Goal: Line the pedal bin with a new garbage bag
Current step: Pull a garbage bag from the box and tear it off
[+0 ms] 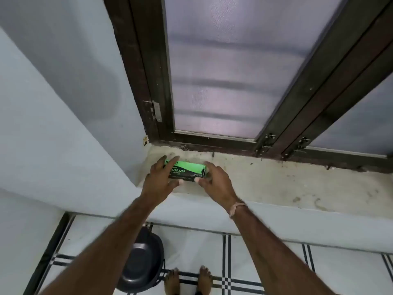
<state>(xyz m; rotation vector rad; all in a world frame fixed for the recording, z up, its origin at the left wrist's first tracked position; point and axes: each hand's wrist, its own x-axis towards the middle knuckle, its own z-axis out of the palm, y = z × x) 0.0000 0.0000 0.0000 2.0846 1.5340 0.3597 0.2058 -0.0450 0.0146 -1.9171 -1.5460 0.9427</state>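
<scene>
A green and black box of garbage bags (190, 168) lies on the pale stone window sill (287, 182), close to the left corner. My left hand (158, 177) covers its left end, fingers on top and thumb at the front edge. My right hand (217, 179) clasps its right end, thumb in front and fingers behind. The black pedal bin (141, 265) stands on the floor below the sill, left of my feet, with its lid down. My left forearm crosses over part of it.
A dark wooden window frame (148, 81) with frosted panes rises behind the sill. White walls close in on the left. The tiled floor (276, 265) has black stripes. My bare feet (189, 282) stand right of the bin.
</scene>
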